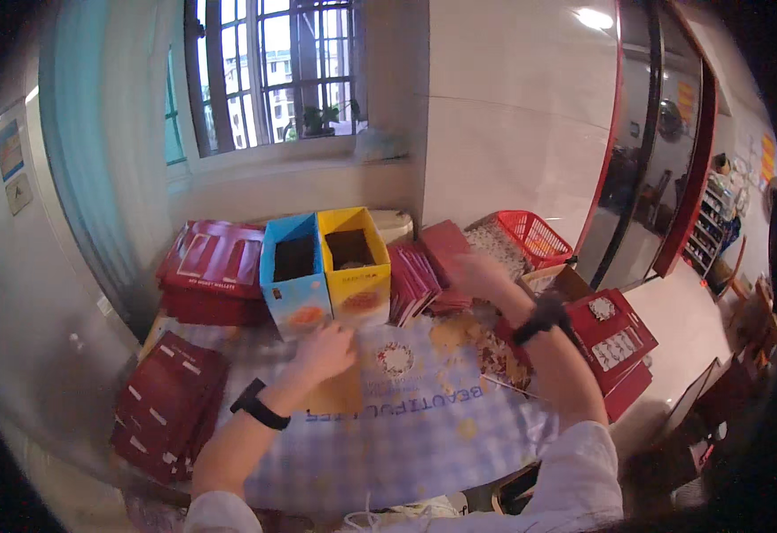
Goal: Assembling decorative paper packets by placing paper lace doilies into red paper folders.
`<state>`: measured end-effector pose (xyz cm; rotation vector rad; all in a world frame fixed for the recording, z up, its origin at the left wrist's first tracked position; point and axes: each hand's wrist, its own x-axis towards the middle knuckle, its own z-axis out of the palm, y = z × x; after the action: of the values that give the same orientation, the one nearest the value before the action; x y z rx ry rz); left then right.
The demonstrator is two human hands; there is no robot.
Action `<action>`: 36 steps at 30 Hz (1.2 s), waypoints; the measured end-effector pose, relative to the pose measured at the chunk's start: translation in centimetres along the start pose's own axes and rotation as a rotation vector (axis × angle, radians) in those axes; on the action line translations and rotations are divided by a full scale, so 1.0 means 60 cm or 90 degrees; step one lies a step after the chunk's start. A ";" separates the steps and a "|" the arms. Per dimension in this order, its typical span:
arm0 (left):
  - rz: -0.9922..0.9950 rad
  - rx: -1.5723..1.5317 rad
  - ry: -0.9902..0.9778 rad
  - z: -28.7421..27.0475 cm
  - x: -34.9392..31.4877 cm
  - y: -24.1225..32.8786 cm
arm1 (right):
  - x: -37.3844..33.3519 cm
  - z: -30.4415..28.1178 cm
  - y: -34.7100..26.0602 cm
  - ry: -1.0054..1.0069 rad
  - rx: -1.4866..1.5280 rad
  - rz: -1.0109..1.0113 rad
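Observation:
My left hand [325, 352] hovers over or rests on the checked tablecloth [388, 462], just in front of a blue box [296, 298] and a yellow box [359, 289]. Its fingers are loosely bent and apart, with nothing visible in them. Farther back on the right, my right hand [486, 277] reaches to a dark red card sleeve [444, 247]. Motion blurs its fingers, so I cannot tell whether they grip it. Beside that, several red sleeves [413, 277] lean against the yellow box. Both tall boxes have open tops and dark insides.
Red packages [215, 258] are piled back left, with a stack of red sleeves [166, 400] at the left edge. On the right lie more red sleeves [610, 333] and small patterned pieces [499, 355]. A red plastic basket [538, 235] stands at the back near the wall.

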<state>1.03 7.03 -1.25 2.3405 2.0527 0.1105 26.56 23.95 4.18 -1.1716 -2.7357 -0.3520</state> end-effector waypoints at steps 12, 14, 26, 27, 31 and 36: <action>-0.071 -0.137 0.136 0.026 -0.005 -0.135 | -0.243 -0.010 0.045 -0.071 -0.025 0.334; -0.059 -0.151 0.164 0.038 -0.012 -0.133 | -0.259 0.001 0.055 -0.054 -0.026 0.356; 0.034 -0.108 0.241 -0.046 -0.076 0.031 | -0.279 0.038 0.075 0.046 0.120 0.402; 0.033 -0.112 0.243 -0.042 -0.076 0.030 | -0.278 0.029 0.071 0.045 0.116 0.400; 0.083 -0.170 0.267 -0.033 -0.075 0.028 | -0.267 -0.030 0.036 0.167 0.152 0.396; 0.100 -0.326 0.297 -0.016 -0.068 0.040 | -0.231 -0.065 -0.055 0.260 0.546 0.312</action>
<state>2.80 2.67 -0.28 2.2691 1.6895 1.1317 33.82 11.11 4.35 -1.2394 -1.8140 0.5311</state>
